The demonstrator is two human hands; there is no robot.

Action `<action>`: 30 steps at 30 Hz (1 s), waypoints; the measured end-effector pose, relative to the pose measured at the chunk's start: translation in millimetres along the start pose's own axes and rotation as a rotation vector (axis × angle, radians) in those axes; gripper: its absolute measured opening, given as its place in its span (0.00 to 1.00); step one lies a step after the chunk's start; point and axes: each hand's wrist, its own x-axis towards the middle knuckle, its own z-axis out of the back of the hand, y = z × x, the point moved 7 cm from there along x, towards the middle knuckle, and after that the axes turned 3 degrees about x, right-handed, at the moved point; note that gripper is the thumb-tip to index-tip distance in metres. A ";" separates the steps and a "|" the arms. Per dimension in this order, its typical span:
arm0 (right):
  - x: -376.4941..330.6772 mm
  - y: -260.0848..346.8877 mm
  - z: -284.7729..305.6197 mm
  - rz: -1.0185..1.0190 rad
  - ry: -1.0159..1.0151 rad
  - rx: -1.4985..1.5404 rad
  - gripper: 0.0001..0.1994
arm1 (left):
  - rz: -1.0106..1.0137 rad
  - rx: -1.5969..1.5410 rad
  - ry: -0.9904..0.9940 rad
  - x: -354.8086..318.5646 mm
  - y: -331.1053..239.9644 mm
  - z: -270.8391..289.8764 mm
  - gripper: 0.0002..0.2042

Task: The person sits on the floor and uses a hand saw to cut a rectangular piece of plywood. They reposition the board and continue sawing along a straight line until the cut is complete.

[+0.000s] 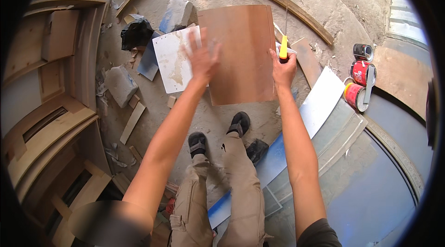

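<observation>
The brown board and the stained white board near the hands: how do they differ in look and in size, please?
The brown board has a warm, reddish-brown surface, while the stained white board is pale with tan blotches. The brown board looks clearly larger in this view than the stained white board. The right hand is at the brown board's right edge; the stained white board lies farther left. Both look flat and four-sided.
</observation>
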 end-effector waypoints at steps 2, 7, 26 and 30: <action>-1.9 3.2 3.4 0.024 -0.014 0.115 0.24 | -0.118 0.087 0.026 7.9 -41.5 -17.3 0.36; -20.0 -0.9 2.1 -0.026 0.088 -0.027 0.23 | -0.108 0.285 0.044 15.4 -59.8 -26.9 0.35; -35.2 -26.4 6.4 -0.035 0.021 0.108 0.24 | -0.134 0.227 -0.060 2.8 -62.1 -28.4 0.34; -31.9 -25.5 3.9 0.044 0.017 0.089 0.23 | -0.149 0.192 -0.140 1.4 -63.9 -22.7 0.33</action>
